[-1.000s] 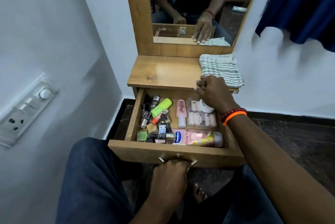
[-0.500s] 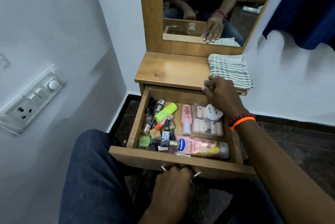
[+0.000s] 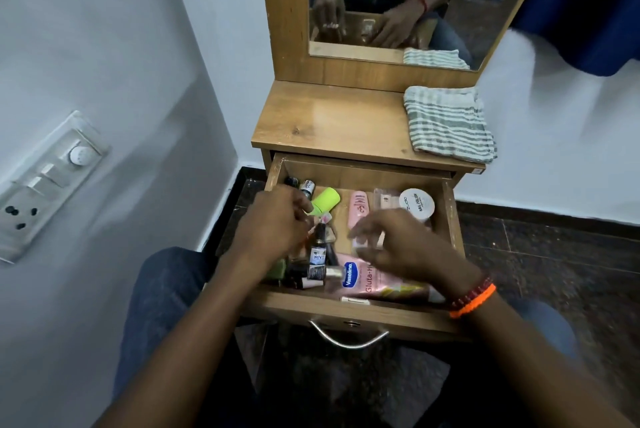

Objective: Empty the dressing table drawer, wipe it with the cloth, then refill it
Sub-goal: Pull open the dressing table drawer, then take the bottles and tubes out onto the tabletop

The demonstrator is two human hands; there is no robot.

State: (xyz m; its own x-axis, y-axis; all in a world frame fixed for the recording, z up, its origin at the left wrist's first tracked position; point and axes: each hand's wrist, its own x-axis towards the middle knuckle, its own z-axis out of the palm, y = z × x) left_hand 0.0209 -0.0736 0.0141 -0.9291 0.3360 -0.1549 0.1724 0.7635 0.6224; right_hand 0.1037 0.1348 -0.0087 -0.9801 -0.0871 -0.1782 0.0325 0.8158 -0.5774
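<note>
Both forearms reach forward and down, nearly side by side. The left hand [image 3: 273,225] is curled, fingers bent toward the thumb, though whether it grips anything is unclear. The right hand [image 3: 403,246] hangs palm down, fingers spread and loosely bent, blurred with motion. A red and an orange band circle the right wrist [image 3: 472,296]
</note>
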